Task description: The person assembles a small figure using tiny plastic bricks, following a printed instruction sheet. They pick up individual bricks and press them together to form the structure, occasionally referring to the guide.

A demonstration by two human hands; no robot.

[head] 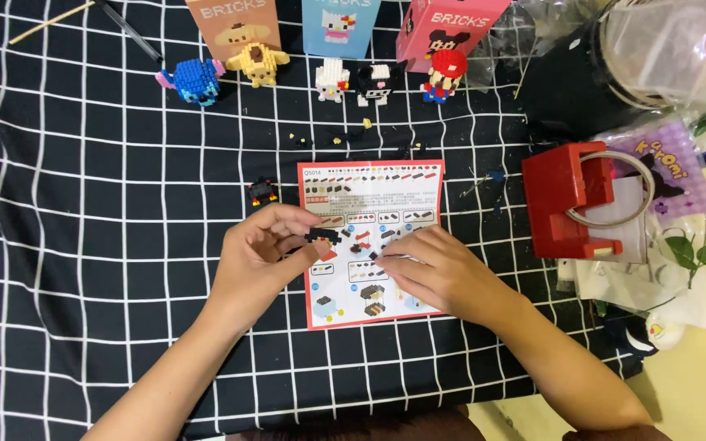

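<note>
Both forearms reach in over the checked tabletop [83, 245]. Left hand [263, 253] pinches a small, light, fragile brick figure [322, 239] by its sides; right hand [439, 269] pinches a tiny black brick [374, 256] above the instruction sheet [418, 184].

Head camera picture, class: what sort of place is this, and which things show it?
Probably a hobby table at home, not a workshop. A black checked cloth covers it, finished brick figures stand before their boxes, and an instruction sheet lies under the hands.
</note>
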